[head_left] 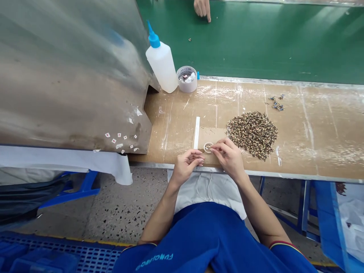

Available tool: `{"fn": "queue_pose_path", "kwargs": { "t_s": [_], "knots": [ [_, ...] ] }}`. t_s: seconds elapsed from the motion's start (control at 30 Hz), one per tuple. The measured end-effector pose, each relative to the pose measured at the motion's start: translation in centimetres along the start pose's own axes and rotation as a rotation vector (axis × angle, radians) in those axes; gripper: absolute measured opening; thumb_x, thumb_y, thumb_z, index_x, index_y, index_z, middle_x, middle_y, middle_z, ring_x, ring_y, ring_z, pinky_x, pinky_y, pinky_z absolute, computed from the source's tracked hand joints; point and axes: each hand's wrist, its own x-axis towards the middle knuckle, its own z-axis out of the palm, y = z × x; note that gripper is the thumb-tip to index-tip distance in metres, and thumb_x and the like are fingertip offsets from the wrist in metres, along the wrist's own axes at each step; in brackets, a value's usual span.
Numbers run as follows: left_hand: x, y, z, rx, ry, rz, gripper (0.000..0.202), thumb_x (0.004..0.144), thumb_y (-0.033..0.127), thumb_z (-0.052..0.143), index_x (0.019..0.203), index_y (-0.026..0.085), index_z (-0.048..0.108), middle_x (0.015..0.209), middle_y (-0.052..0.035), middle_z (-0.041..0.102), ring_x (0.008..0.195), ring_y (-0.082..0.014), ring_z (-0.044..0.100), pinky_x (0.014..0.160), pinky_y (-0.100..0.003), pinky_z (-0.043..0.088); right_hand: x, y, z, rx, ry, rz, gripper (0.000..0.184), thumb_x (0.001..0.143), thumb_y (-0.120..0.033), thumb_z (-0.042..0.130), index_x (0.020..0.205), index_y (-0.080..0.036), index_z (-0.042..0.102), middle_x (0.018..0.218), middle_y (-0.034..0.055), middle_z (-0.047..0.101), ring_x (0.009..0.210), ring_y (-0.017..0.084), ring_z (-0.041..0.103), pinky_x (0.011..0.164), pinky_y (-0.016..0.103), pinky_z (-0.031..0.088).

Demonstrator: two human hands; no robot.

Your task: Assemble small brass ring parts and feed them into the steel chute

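Note:
My left hand (186,165) is at the table's front edge, thumb and fingertips curled close together. Whatever they pinch, if anything, is too small to make out. To its right, my right hand (229,158) has thumb and forefinger closed over the right side of a small white ring (207,147). A tiny thing at those fingertips cannot be named. Behind the hands lies a white strip (196,132), pointing away from me. Just beyond my right hand is a heap of small brass-coloured metal parts (252,133).
A white bottle with a blue nozzle (162,66) and a tape roll holding scraps (187,85) stand at the back left. Several blue-tipped parts (277,103) lie behind the heap. A metal housing (85,76) bounds the left. Another person's hand (202,8) is over the green belt (256,41).

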Motion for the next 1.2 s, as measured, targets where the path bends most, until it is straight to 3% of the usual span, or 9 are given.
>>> {"fn": "queue_pose_path", "kwargs": {
  "t_s": [0.17, 0.33, 0.5, 0.77, 0.97, 1.2],
  "knots": [
    [0.0, 0.2, -0.1, 0.012, 0.006, 0.003, 0.021, 0.078, 0.033, 0.079, 0.081, 0.014, 0.071, 0.077, -0.0062, 0.076, 0.065, -0.0153, 0.073, 0.062, -0.024, 0.063, 0.8, -0.4, -0.4, -0.065, -0.012, -0.074, 0.012, 0.097, -0.025, 0.059, 0.093, -0.023, 0.071, 0.087, 0.0058, 0.064, 0.08, 0.02, 0.062, 0.072, 0.033, 0.051],
    [0.1, 0.3, -0.1, -0.001, 0.003, 0.07, 0.023, 0.079, 0.037, 0.079, 0.079, 0.015, 0.073, 0.075, -0.0062, 0.076, 0.065, -0.0157, 0.073, 0.059, -0.023, 0.062, 0.4, 0.0, -2.0, -0.012, -0.051, -0.045, 0.014, 0.095, -0.032, 0.064, 0.104, -0.022, 0.068, 0.086, 0.0047, 0.067, 0.073, 0.018, 0.062, 0.067, 0.031, 0.051],
    [0.1, 0.3, -0.1, 0.038, -0.028, 0.066, 0.026, 0.081, 0.04, 0.077, 0.079, 0.015, 0.071, 0.073, -0.0057, 0.074, 0.061, -0.0141, 0.07, 0.056, -0.022, 0.059, -0.3, 0.2, -2.1, -0.042, -0.079, 0.009, 0.012, 0.097, -0.029, 0.058, 0.093, -0.024, 0.069, 0.082, 0.0048, 0.069, 0.072, 0.019, 0.063, 0.067, 0.033, 0.052],
    [-0.1, 0.1, -0.4, 0.061, -0.065, 0.045, 0.032, 0.081, 0.045, 0.077, 0.082, 0.014, 0.069, 0.073, -0.006, 0.072, 0.061, -0.0136, 0.068, 0.056, -0.022, 0.058, 1.4, -0.9, -0.7, -0.102, -0.08, -0.103, 0.013, 0.096, -0.024, 0.059, 0.089, -0.026, 0.07, 0.093, 0.0069, 0.067, 0.088, 0.022, 0.061, 0.081, 0.04, 0.05],
    [-0.1, 0.0, -0.6, 0.062, -0.08, 0.051, 0.035, 0.081, 0.046, 0.077, 0.081, 0.012, 0.068, 0.073, -0.0055, 0.07, 0.058, -0.0116, 0.066, 0.055, -0.021, 0.056, 2.3, -0.5, 0.2, -0.152, -0.098, -0.187, 0.012, 0.096, -0.022, 0.058, 0.089, -0.024, 0.068, 0.102, 0.0086, 0.066, 0.093, 0.023, 0.06, 0.08, 0.038, 0.05],
    [-0.1, 0.1, -0.5, 0.07, -0.07, 0.047, 0.037, 0.079, 0.049, 0.077, 0.08, 0.013, 0.068, 0.073, -0.0056, 0.07, 0.059, -0.0124, 0.066, 0.055, -0.021, 0.055, 2.3, -0.6, -1.2, -0.18, -0.128, -0.164, 0.018, 0.098, -0.019, 0.054, 0.086, -0.023, 0.068, 0.095, 0.0087, 0.065, 0.09, 0.024, 0.058, 0.078, 0.038, 0.05]
  ]
}}
